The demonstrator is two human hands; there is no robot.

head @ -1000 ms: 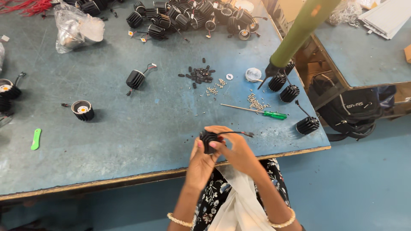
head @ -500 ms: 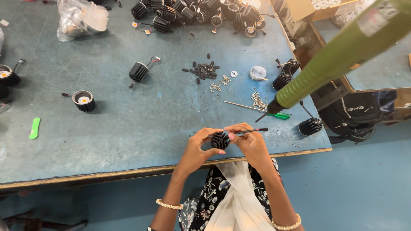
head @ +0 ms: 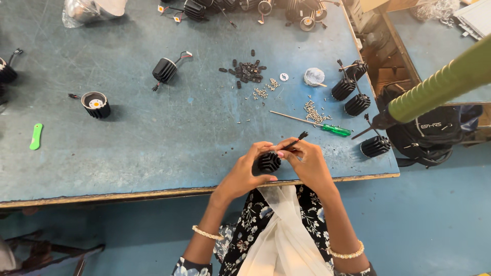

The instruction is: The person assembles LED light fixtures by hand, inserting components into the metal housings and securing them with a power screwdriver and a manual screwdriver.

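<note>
- Far left, near the table's left edge: small bright-green plastic strip [head: 35,136], wide bare blue tabletop [head: 153,138] to its right.
- Left of centre: black round ribbed housing with a white centre [head: 96,104], well apart from the hands.
- Near the front edge: left hand [head: 244,171] closed around a black finned cylindrical heat sink [head: 269,162], held just above the table.
- Right hand [head: 307,161] touching the same heat sink, fingers pinched on a thin black wire end [head: 298,139].
- Further right: green-handled screwdriver [head: 319,124] lying flat, beside scattered silver screws [head: 313,110].
</note>
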